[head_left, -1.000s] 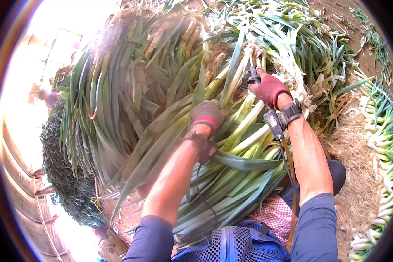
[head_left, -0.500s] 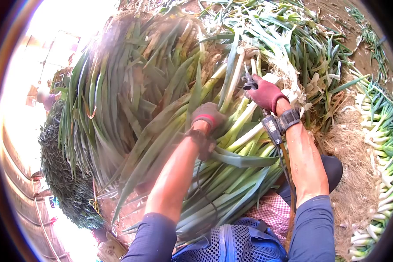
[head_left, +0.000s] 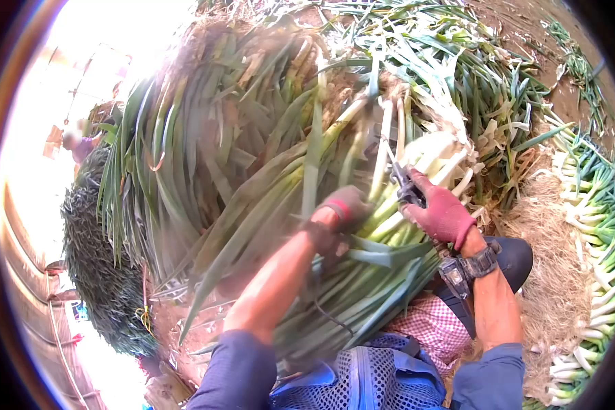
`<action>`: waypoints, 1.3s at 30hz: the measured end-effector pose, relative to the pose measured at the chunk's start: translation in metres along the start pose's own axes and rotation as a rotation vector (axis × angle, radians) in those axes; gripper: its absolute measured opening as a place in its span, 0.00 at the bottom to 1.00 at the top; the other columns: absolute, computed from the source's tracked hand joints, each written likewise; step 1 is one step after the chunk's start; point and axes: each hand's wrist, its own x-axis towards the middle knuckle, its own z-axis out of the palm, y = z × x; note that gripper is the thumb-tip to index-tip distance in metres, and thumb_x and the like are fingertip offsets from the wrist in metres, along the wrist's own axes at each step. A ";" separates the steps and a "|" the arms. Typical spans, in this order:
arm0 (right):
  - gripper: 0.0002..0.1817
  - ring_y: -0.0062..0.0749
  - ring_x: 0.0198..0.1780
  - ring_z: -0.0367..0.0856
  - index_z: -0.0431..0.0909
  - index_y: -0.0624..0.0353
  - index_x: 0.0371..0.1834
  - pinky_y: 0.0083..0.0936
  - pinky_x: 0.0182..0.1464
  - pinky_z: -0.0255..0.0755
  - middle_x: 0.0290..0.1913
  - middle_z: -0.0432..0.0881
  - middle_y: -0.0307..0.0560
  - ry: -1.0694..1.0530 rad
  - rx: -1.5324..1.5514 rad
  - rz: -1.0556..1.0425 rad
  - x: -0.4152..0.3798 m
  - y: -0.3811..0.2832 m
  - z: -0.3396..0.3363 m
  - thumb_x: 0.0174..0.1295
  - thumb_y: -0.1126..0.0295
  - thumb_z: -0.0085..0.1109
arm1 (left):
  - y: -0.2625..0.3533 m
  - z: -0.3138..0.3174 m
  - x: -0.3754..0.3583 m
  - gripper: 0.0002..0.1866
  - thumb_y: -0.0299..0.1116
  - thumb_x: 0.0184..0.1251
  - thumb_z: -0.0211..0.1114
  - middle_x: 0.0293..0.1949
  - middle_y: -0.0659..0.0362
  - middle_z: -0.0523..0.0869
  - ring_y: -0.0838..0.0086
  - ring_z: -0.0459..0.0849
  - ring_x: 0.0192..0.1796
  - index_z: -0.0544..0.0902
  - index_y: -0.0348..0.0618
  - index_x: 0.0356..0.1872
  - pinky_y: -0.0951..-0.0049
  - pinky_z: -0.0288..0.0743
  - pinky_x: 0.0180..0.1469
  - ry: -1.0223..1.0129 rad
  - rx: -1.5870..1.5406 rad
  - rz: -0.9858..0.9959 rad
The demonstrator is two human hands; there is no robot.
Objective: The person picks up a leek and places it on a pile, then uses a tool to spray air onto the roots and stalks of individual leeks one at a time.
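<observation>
My right hand (head_left: 447, 215), in a dark red glove, is closed around a black air blow gun (head_left: 408, 188). Its thin nozzle points up and away, over the pale stems of the long green onions (head_left: 436, 154). My left hand (head_left: 348, 208), gloved too, is blurred over the stalks to the left, and its fingers cannot be made out. Below both hands a loose bunch of green onion leaves (head_left: 369, 294) spreads across my lap. Dark devices are strapped to both wrists.
A big heap of unpeeled green onions (head_left: 205, 150) rises at the left. Cleaned green onions (head_left: 605, 301) line the right side, beside dry root fibres (head_left: 550, 266). Leaf scraps (head_left: 492, 75) lie at the back. A dark netted bundle (head_left: 106, 266) stands far left, with another person (head_left: 82, 143) behind.
My right hand has come down and nearer with the blow gun, uncovering more white stems. My left hand has shifted right and slightly lower.
</observation>
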 end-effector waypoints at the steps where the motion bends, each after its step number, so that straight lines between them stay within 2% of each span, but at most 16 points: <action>1: 0.48 0.57 0.53 0.91 0.57 0.58 0.87 0.42 0.58 0.81 0.52 0.89 0.67 0.063 0.061 -0.059 -0.002 0.000 0.004 0.66 0.53 0.65 | 0.002 0.008 0.000 0.21 0.45 0.72 0.66 0.44 0.42 0.93 0.50 0.91 0.46 0.90 0.34 0.48 0.54 0.80 0.54 -0.039 0.015 0.025; 5: 0.46 0.60 0.52 0.90 0.58 0.58 0.86 0.42 0.58 0.81 0.51 0.88 0.70 -0.016 0.031 -0.276 0.005 -0.017 0.026 0.67 0.53 0.64 | -0.001 0.008 -0.011 0.18 0.42 0.72 0.65 0.45 0.42 0.93 0.52 0.91 0.47 0.91 0.36 0.49 0.55 0.82 0.54 -0.005 0.046 0.084; 7: 0.48 0.59 0.50 0.90 0.57 0.57 0.87 0.42 0.57 0.81 0.49 0.88 0.70 -0.026 0.006 -0.060 0.025 -0.030 0.020 0.67 0.52 0.65 | -0.012 -0.009 -0.024 0.18 0.40 0.71 0.65 0.46 0.44 0.93 0.52 0.92 0.49 0.91 0.39 0.51 0.57 0.82 0.55 0.103 -0.013 0.066; 9: 0.49 0.57 0.49 0.91 0.56 0.58 0.87 0.42 0.55 0.81 0.47 0.89 0.70 0.028 0.033 -0.098 0.035 -0.025 0.028 0.67 0.51 0.66 | -0.026 -0.019 -0.034 0.18 0.43 0.70 0.66 0.45 0.46 0.93 0.52 0.92 0.51 0.91 0.41 0.50 0.55 0.83 0.55 0.375 -0.033 0.141; 12: 0.48 0.59 0.50 0.90 0.57 0.59 0.87 0.42 0.56 0.81 0.48 0.89 0.69 -0.153 0.126 -0.244 0.030 -0.039 0.038 0.67 0.51 0.65 | -0.023 -0.044 -0.043 0.19 0.45 0.69 0.69 0.47 0.45 0.92 0.50 0.91 0.53 0.90 0.43 0.50 0.53 0.83 0.56 0.529 0.195 -0.054; 14: 0.47 0.57 0.53 0.90 0.57 0.57 0.87 0.40 0.59 0.80 0.52 0.88 0.71 -0.157 0.069 -0.135 0.036 -0.055 0.034 0.67 0.53 0.66 | -0.024 -0.051 -0.047 0.21 0.48 0.65 0.72 0.53 0.43 0.91 0.49 0.90 0.56 0.88 0.45 0.53 0.51 0.84 0.55 0.767 0.419 -0.065; 17: 0.48 0.58 0.56 0.89 0.57 0.56 0.87 0.39 0.63 0.79 0.55 0.87 0.72 -0.099 -0.033 -0.044 0.046 -0.054 0.039 0.67 0.53 0.66 | -0.050 -0.057 -0.028 0.24 0.49 0.63 0.73 0.58 0.40 0.88 0.48 0.89 0.56 0.86 0.48 0.57 0.51 0.84 0.55 0.716 0.555 -0.167; 21: 0.46 0.64 0.54 0.88 0.58 0.56 0.86 0.46 0.60 0.79 0.52 0.88 0.72 -0.115 0.025 -0.263 0.050 -0.046 0.058 0.68 0.50 0.64 | -0.071 -0.087 -0.005 0.23 0.45 0.62 0.74 0.55 0.41 0.90 0.49 0.91 0.55 0.88 0.45 0.54 0.53 0.84 0.56 0.643 0.480 -0.138; 23: 0.47 0.64 0.55 0.87 0.58 0.57 0.86 0.45 0.60 0.79 0.54 0.87 0.72 -0.120 0.014 -0.054 0.055 -0.058 0.049 0.68 0.50 0.64 | -0.064 -0.113 -0.015 0.18 0.39 0.63 0.71 0.49 0.42 0.92 0.51 0.92 0.52 0.91 0.41 0.51 0.57 0.84 0.58 0.650 0.223 -0.081; 24: 0.47 0.64 0.56 0.87 0.58 0.57 0.86 0.45 0.60 0.79 0.54 0.88 0.71 -0.086 0.037 -0.042 0.057 -0.056 0.048 0.67 0.50 0.64 | -0.068 -0.126 -0.017 0.16 0.36 0.63 0.69 0.46 0.44 0.93 0.52 0.93 0.50 0.92 0.41 0.48 0.60 0.84 0.58 0.807 0.246 0.003; 27: 0.48 0.63 0.56 0.88 0.58 0.58 0.86 0.45 0.61 0.79 0.54 0.88 0.70 -0.136 0.094 -0.199 0.054 -0.047 0.061 0.66 0.49 0.64 | -0.062 -0.178 -0.040 0.17 0.40 0.61 0.71 0.49 0.44 0.92 0.48 0.90 0.55 0.91 0.47 0.50 0.51 0.82 0.60 0.923 0.266 -0.174; 30: 0.48 0.61 0.55 0.88 0.58 0.57 0.87 0.45 0.61 0.79 0.54 0.88 0.69 -0.105 0.037 -0.120 0.067 -0.055 0.056 0.66 0.50 0.64 | -0.069 -0.182 -0.043 0.17 0.40 0.63 0.70 0.47 0.47 0.92 0.47 0.91 0.52 0.90 0.49 0.51 0.50 0.83 0.58 1.112 0.376 -0.187; 32: 0.47 0.58 0.54 0.89 0.58 0.55 0.87 0.43 0.60 0.80 0.54 0.89 0.68 -0.050 0.030 -0.020 0.085 -0.057 0.047 0.67 0.51 0.63 | -0.053 -0.156 -0.047 0.17 0.42 0.64 0.69 0.46 0.50 0.90 0.49 0.91 0.49 0.89 0.51 0.51 0.51 0.83 0.55 1.301 0.553 0.142; 36: 0.47 0.55 0.53 0.90 0.59 0.57 0.87 0.41 0.59 0.80 0.53 0.90 0.66 0.026 0.045 0.035 0.121 -0.048 0.034 0.67 0.50 0.62 | -0.034 -0.099 -0.039 0.12 0.43 0.67 0.67 0.46 0.53 0.91 0.53 0.91 0.48 0.90 0.51 0.44 0.54 0.83 0.54 0.815 0.513 0.105; 37: 0.47 0.55 0.54 0.90 0.59 0.57 0.86 0.40 0.60 0.80 0.53 0.89 0.66 0.053 0.065 0.039 0.129 -0.045 0.030 0.66 0.50 0.62 | -0.033 -0.087 -0.035 0.12 0.43 0.67 0.67 0.50 0.53 0.91 0.53 0.89 0.54 0.90 0.52 0.45 0.52 0.80 0.59 0.737 0.458 0.059; 39: 0.47 0.54 0.56 0.89 0.60 0.57 0.86 0.38 0.61 0.79 0.56 0.89 0.66 0.132 0.058 0.043 0.150 -0.033 0.027 0.66 0.50 0.62 | -0.046 -0.068 -0.017 0.17 0.45 0.66 0.69 0.52 0.54 0.90 0.54 0.87 0.58 0.91 0.51 0.51 0.51 0.79 0.62 0.789 0.590 0.090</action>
